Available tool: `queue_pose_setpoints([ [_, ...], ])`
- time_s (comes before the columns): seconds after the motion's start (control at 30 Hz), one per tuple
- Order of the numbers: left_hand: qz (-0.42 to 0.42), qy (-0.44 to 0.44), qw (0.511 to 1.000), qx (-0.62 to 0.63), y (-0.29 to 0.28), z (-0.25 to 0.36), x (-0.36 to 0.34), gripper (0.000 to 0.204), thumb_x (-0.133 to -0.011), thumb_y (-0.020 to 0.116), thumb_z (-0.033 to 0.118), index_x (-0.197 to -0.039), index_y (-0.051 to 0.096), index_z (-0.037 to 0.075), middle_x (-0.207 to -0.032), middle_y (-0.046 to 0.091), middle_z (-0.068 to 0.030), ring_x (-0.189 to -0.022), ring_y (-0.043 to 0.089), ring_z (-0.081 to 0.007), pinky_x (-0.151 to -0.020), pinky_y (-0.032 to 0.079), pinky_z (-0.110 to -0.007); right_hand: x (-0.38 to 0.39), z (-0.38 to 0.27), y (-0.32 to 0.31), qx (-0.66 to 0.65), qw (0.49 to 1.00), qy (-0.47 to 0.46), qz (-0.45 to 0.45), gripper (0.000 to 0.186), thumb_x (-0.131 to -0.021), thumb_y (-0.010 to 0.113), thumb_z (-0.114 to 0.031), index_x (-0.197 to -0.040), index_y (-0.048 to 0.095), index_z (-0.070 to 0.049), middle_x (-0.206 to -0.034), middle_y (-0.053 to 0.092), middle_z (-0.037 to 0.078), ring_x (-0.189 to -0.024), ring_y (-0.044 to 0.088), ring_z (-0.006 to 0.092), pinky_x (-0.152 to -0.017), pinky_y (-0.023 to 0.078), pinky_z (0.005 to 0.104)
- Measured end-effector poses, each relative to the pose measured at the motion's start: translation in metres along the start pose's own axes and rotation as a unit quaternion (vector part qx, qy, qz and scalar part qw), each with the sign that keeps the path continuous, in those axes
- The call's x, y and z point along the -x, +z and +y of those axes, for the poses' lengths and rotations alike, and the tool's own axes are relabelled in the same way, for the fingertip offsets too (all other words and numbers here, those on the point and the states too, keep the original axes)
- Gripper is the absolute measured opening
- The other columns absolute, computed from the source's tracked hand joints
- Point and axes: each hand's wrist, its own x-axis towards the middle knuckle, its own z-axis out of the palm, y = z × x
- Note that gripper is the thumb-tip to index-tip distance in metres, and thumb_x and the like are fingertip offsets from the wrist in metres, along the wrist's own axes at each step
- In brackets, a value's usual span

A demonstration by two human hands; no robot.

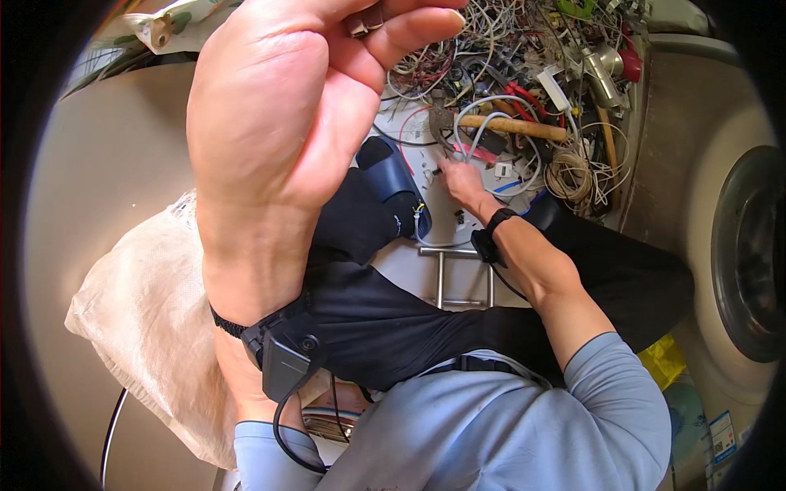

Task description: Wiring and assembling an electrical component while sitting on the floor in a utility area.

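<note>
My left hand [278, 114] is raised close to the camera, palm showing, with a ring on one finger. Its upper fingers are cut off by the top edge. The visible fingers are apart and loosely bent, and nothing shows in them. Farther down, my right hand [463, 182] is low over the white surface, fingers drawn together at a small dark piece too small to name. Just beyond it lie a hammer [512, 127] with a wooden handle, a looped grey cable [491, 102] and a pink piece [475, 153]. A small white block [503, 169] lies beside the hand.
A tangled heap of wires [483, 37] and scrap fills the far side, with red-handled pliers [524, 98] in it. A coil of cream wire [571, 176] lies at right. A metal frame [442, 278] stands between my legs. A woven sack [151, 319] is on the left.
</note>
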Motion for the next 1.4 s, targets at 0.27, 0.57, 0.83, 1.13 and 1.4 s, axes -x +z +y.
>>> queue_pose_setpoints([
  [0.27,-0.016,0.017,0.998,-0.063,-0.004,0.0,-0.002,0.018,-0.102,0.05,0.0,-0.114,0.063,-0.003,-0.106,0.071,-0.019,-0.089,0.072,-0.025,-0.077,0.063,-0.032,0.01,0.01,-0.002,-0.298,0.95,0.087,-0.025,0.024,-0.094,0.064,-0.026,-0.091,0.07,-0.003,-0.075,0.071,0.01,-0.064,0.066,0.0222,-0.06,0.051,0.0369],
  [0.57,-0.048,0.048,0.997,-0.019,0.005,-0.004,0.011,0.027,-0.092,0.05,-0.012,-0.118,0.057,-0.008,-0.111,0.066,-0.0188,-0.102,0.067,-0.0257,-0.094,0.058,-0.033,0.029,0.015,-0.037,-0.307,0.919,0.124,-0.214,0.03,-0.087,0.076,-0.031,-0.101,0.073,-0.004,-0.076,0.067,0.003,-0.059,0.057,0.0112,-0.049,0.043,0.0277],
  [0.83,0.08,0.034,0.992,-0.091,0.016,-0.005,0.003,0.021,-0.098,0.052,-0.005,-0.118,0.059,-0.005,-0.108,0.068,-0.0167,-0.096,0.069,-0.0247,-0.086,0.06,-0.033,0.054,-0.047,0.004,-0.387,0.905,0.094,-0.152,0.027,-0.09,0.072,-0.029,-0.086,0.07,-0.002,-0.07,0.062,0.001,-0.061,0.055,0.0098,-0.054,0.043,0.0278],
  [1.13,0.042,0.045,0.994,-0.087,0.003,0.009,0.001,0.02,-0.097,0.054,-0.005,-0.116,0.06,-0.004,-0.106,0.068,-0.0158,-0.094,0.069,-0.0239,-0.084,0.059,-0.031,0.051,-0.044,-0.024,-0.458,0.866,0.11,-0.166,0.023,-0.091,0.07,-0.025,-0.091,0.074,-0.002,-0.071,0.064,0.001,-0.062,0.056,0.0104,-0.056,0.044,0.0292],
  [1.4,0.065,0.108,0.99,-0.063,-0.007,0.021,-0.004,0.029,-0.095,0.047,-0.013,-0.123,0.054,-0.014,-0.117,0.064,-0.0221,-0.114,0.068,-0.0328,-0.102,0.059,-0.037,0.038,-0.006,-0.038,-0.186,0.976,0.019,0.113,0.023,-0.091,0.073,-0.023,-0.099,0.072,-0.001,-0.089,0.07,0.017,-0.079,0.07,0.0327,-0.068,0.055,0.0405],
])
